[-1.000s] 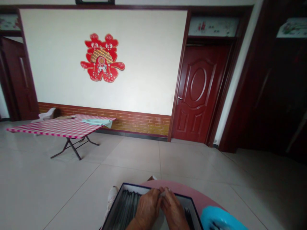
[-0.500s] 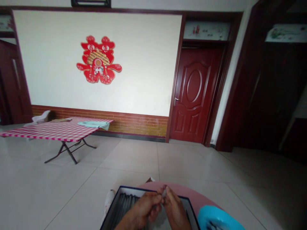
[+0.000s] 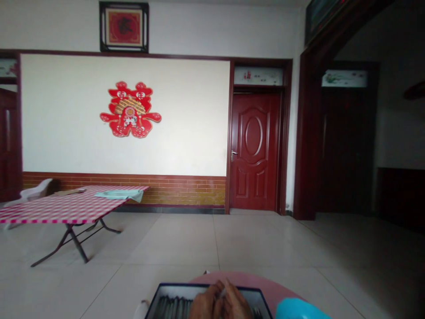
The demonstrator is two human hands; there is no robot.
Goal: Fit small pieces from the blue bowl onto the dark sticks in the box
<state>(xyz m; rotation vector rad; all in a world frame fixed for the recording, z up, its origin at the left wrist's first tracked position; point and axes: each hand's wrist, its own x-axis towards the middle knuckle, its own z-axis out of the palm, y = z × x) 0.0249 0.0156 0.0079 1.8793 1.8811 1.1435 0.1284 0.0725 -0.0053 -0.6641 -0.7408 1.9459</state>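
At the bottom of the head view, my left hand (image 3: pixel 205 305) and my right hand (image 3: pixel 234 303) meet fingertip to fingertip. Both are closed in a pinch around a small whitish piece (image 3: pixel 223 293), mostly covered by the fingers and too small to name. Beneath them lies a shallow tray (image 3: pixel 194 288) with a dark blue rim and a pale inside. A row of dark, pen-like sticks (image 3: pixel 174 306) fills its left part. Several thin pieces show at its right end, partly hidden by my right hand.
The tray rests on a round pink table (image 3: pixel 268 290). A bright blue plastic container (image 3: pixel 300 309) stands right of it, cut off by the frame. Farther left is a folding table with a checked cloth (image 3: pixel 66 208), beside a white chair (image 3: pixel 36 190). A red door (image 3: pixel 254 150) stands beyond.
My view has tilted up, so hands, tray and blue container sit lower in the picture. The hands remain pinched together over the tray.
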